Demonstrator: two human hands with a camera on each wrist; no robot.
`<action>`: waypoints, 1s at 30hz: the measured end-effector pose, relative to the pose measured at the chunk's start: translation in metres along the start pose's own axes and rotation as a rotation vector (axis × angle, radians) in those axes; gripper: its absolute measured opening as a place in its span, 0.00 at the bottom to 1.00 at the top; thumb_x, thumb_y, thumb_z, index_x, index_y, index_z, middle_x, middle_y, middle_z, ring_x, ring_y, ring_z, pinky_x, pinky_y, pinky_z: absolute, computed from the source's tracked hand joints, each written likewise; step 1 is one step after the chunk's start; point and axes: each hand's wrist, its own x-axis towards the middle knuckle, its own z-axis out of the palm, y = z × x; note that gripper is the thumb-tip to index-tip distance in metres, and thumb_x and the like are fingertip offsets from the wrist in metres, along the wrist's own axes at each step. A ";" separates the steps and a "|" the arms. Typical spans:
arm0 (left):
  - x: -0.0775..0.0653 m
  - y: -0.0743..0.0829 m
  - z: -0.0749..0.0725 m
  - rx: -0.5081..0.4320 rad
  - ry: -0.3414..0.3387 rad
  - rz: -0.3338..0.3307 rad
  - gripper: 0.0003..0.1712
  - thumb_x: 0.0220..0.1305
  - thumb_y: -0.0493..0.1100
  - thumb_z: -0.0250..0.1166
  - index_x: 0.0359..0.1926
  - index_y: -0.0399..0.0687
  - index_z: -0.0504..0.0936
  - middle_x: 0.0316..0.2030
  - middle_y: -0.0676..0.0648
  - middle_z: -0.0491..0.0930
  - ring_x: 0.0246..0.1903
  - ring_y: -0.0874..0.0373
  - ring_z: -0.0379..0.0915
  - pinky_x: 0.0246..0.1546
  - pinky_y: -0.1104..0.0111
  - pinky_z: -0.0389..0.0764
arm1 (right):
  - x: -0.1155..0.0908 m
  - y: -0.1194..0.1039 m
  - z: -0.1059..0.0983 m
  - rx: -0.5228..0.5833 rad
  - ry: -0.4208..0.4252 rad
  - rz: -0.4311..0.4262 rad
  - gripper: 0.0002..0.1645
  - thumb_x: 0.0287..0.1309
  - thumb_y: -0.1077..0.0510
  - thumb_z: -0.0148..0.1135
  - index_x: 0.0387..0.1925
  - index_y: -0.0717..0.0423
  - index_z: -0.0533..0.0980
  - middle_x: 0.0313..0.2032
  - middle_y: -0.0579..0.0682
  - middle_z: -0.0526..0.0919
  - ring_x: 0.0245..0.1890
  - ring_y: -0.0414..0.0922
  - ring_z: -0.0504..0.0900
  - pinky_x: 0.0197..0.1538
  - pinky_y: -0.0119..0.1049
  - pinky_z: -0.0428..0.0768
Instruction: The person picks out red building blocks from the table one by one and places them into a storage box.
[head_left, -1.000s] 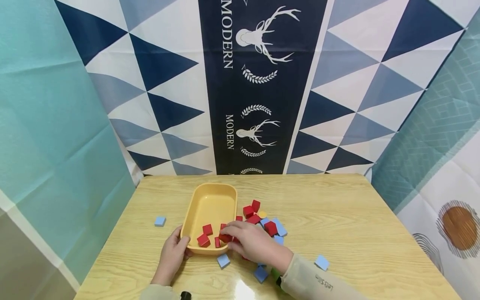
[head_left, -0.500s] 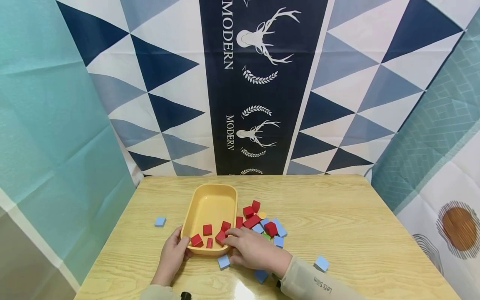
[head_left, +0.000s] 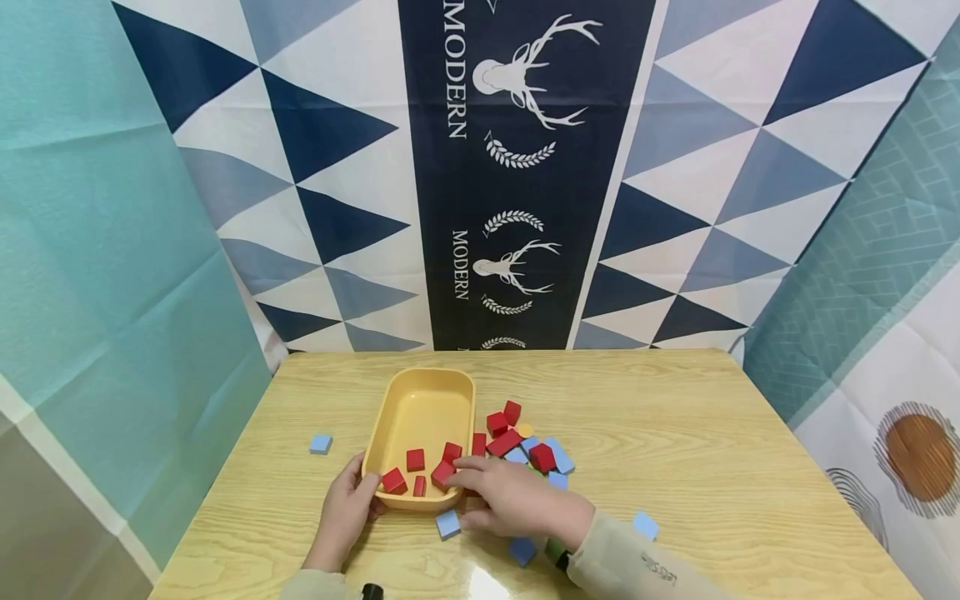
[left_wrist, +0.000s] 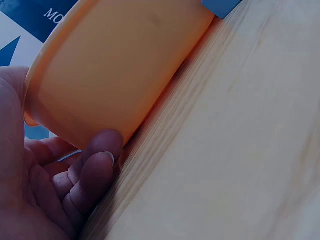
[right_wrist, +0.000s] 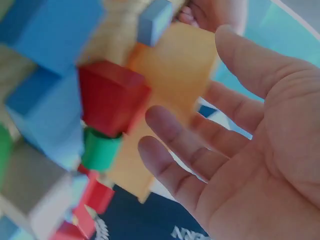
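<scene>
A yellow plastic tray (head_left: 416,412) rests on the wooden table. My left hand (head_left: 348,504) grips its near left corner, thumb at the rim; in the left wrist view the fingers (left_wrist: 100,170) curl against the tray's outer wall. Several red blocks (head_left: 393,481) lie at the tray's near end. My right hand (head_left: 517,500) is at the tray's near right edge, fingertips reaching over the rim beside a red block (head_left: 443,475). The right wrist view shows those fingers spread and loosely bent, with nothing held. Beyond them stand a red block (right_wrist: 110,97) and a green cylinder (right_wrist: 100,150).
Right of the tray is a pile with red blocks (head_left: 503,442), blue blocks (head_left: 558,455) and a yellow round piece (head_left: 526,431). Single blue blocks lie at left (head_left: 320,443), below the tray (head_left: 447,524) and at right (head_left: 646,525). A patterned cloth (head_left: 510,167) hangs behind.
My right hand has let go of a red block inside the tray and drawn slightly right. Some red blocks in the tray have shifted left. My left hand stays on the tray's corner.
</scene>
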 end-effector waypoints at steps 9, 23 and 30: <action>0.002 0.002 0.001 -0.003 -0.008 0.007 0.25 0.67 0.38 0.54 0.65 0.43 0.72 0.39 0.37 0.83 0.20 0.50 0.76 0.17 0.68 0.78 | -0.059 0.037 -0.036 0.033 0.083 0.134 0.27 0.61 0.46 0.66 0.60 0.50 0.77 0.57 0.50 0.78 0.57 0.46 0.73 0.56 0.50 0.77; 0.004 0.003 -0.002 -0.003 -0.013 0.025 0.26 0.67 0.39 0.54 0.66 0.42 0.71 0.42 0.36 0.82 0.21 0.50 0.75 0.18 0.68 0.78 | -0.149 0.069 -0.031 0.069 -0.020 0.192 0.18 0.49 0.54 0.75 0.44 0.51 0.83 0.42 0.41 0.83 0.43 0.40 0.78 0.44 0.48 0.82; -0.001 -0.002 0.000 -0.006 -0.005 -0.003 0.25 0.67 0.38 0.53 0.65 0.42 0.71 0.40 0.36 0.82 0.20 0.50 0.75 0.17 0.69 0.78 | -0.143 0.059 -0.001 0.077 -0.038 0.101 0.17 0.41 0.60 0.78 0.34 0.41 0.82 0.32 0.32 0.79 0.30 0.31 0.72 0.33 0.34 0.79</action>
